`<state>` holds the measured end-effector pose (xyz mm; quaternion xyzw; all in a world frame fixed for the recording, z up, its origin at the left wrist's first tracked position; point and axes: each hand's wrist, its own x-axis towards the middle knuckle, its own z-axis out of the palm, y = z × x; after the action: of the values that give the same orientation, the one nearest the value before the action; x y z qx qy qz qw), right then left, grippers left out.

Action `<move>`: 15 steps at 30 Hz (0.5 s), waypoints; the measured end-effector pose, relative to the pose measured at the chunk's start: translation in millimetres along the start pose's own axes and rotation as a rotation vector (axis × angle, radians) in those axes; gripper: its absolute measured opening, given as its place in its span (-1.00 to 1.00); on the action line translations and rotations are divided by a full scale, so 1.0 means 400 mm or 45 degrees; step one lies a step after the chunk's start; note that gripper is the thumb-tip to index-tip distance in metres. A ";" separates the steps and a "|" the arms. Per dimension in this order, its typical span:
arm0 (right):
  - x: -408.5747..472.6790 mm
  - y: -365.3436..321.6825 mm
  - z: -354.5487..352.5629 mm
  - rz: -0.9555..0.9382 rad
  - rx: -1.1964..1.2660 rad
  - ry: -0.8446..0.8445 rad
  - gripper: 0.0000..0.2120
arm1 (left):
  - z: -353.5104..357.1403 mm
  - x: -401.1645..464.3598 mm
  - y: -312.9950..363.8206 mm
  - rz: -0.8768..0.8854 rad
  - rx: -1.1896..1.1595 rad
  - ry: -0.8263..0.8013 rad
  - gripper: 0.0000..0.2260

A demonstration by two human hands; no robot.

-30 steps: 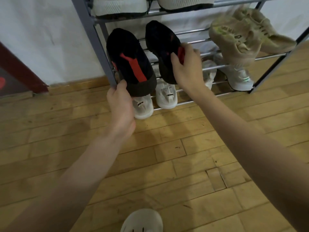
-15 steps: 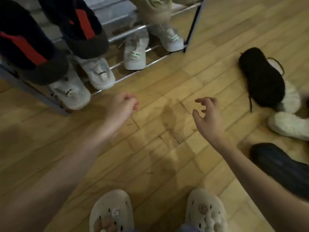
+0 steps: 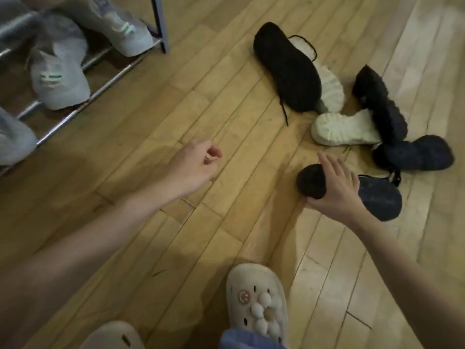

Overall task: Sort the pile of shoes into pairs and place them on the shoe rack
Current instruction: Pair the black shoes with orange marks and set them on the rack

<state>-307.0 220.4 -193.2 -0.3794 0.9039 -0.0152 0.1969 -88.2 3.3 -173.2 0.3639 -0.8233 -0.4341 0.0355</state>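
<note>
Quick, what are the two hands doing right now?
Left hand: loosely curled above the floor, holding nothing.
Right hand: fingers curled round a dark shoe lying on the floor.

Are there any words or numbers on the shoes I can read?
No words or numbers can be read.
White sneaker on the shoe rack: green stripes only, too blurred to show any letters.
Clog on the person's foot: a smiley-face charm and a flower charm, no letters.
Dark shoe under the right hand: nothing written shows.
</note>
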 end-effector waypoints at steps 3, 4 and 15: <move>0.018 0.022 -0.002 -0.014 -0.023 -0.046 -0.07 | 0.011 0.018 -0.001 -0.007 -0.051 0.019 -0.93; 0.022 0.017 -0.006 -0.026 -0.016 -0.019 -0.09 | 0.012 0.019 -0.004 -0.012 -0.076 0.031 -0.94; -0.001 -0.257 -0.174 -0.521 0.846 0.961 -0.21 | -0.038 -0.004 -0.061 -0.227 -0.318 0.087 -0.89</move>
<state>-262.3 139.1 -110.6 -0.4331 0.7660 -0.4734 -0.0390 -67.3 -14.8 -181.5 0.4427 -0.7258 -0.5219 0.0699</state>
